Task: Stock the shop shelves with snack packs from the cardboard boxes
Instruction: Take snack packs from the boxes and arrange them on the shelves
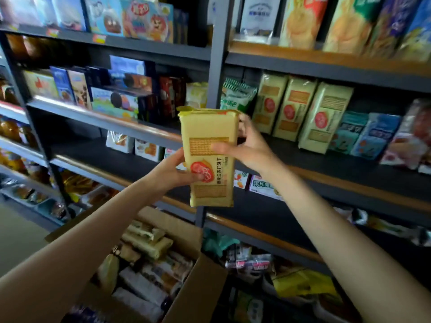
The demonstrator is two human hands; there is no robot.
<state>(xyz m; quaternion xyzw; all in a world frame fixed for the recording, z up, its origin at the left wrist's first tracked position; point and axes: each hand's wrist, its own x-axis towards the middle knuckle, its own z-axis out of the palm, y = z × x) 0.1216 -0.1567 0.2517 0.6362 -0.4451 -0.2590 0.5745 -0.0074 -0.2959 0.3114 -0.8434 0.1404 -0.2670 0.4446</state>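
Note:
A tall yellow cracker pack with a red round logo is held upright in front of the shelf post. My left hand grips its lower left side, thumb across the front. My right hand grips its upper right edge, thumb on the front and fingers behind. Three matching yellow packs stand on the right-hand shelf, just right of the held one. An open cardboard box holding several snack packs sits below my arms.
Dark metal shelves with a grey upright post fill the view. Blue and teal packs stand right of the yellow ones. Cookie boxes line the left shelf. Loose bags lie on the low shelves at right.

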